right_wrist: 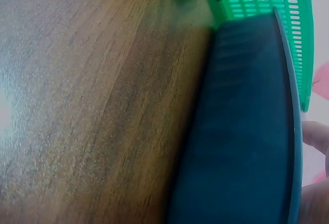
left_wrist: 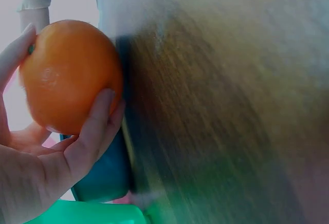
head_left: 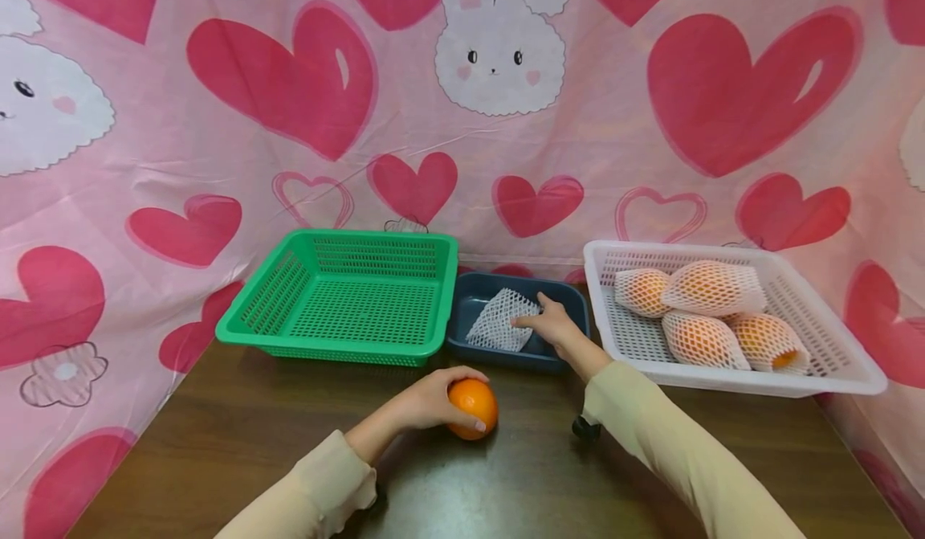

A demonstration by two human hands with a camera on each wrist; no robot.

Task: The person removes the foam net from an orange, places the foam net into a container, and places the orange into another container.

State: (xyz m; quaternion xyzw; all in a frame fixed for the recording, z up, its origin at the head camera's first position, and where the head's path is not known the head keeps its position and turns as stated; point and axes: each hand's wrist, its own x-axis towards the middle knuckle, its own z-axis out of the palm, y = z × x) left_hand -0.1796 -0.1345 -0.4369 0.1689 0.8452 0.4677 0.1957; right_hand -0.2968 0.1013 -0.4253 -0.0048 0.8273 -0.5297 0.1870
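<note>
My left hand grips a bare orange at the front middle of the table, thumb and fingers curved round its sides. In the left wrist view the orange shows its smooth skin and a small green stem spot. Whether it touches the table, I cannot tell. A crumpled white foam net lies in the dark blue tray. Over that tray, my right hand has thumb and finger spread apart, the thumb at the net's right edge. In the right wrist view the tray wall hides most of the hand.
Left of the tray stands a green basket with nothing in it. To the right, a white basket holds several oranges in foam nets. A pink cloth with hearts and rabbits hangs behind the brown table.
</note>
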